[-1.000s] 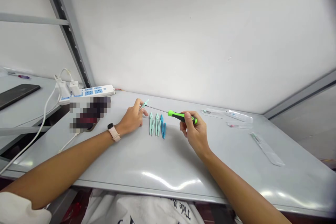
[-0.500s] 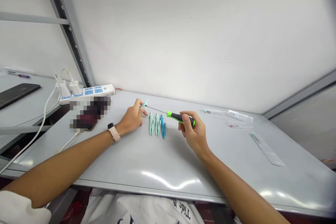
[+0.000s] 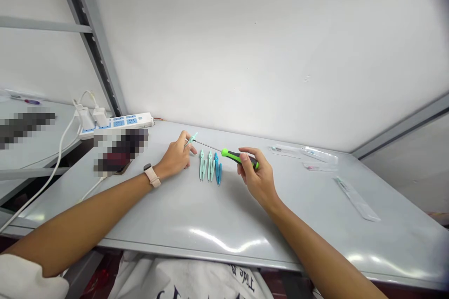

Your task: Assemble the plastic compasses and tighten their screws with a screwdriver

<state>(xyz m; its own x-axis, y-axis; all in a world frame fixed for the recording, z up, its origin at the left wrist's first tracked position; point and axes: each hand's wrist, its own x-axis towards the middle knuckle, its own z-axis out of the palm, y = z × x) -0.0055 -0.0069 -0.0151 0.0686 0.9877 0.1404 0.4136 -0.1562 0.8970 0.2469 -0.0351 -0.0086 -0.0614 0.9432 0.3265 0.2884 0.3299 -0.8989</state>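
My left hand (image 3: 176, 156) rests on the grey table (image 3: 217, 215) and pinches a small mint-green drawing compass (image 3: 191, 138), fingers closed on it. My right hand (image 3: 255, 175) grips the green-and-black handle of a thin screwdriver (image 3: 238, 157); its long shaft reaches left and its tip meets the held compass. Three more compasses (image 3: 210, 167), two mint and one blue, lie side by side on the table between my hands. A watch with a pale strap sits on my left wrist.
A white power strip (image 3: 117, 124) with plugs and cables lies at the back left. Clear plastic sleeves (image 3: 304, 153) lie at the back right, another sleeve (image 3: 356, 198) further right. A metal frame post (image 3: 91, 42) rises on the left. The wall stands close behind.
My right hand and the screwdriver handle have shifted slightly left, toward the held compass. My left hand has stayed in place.
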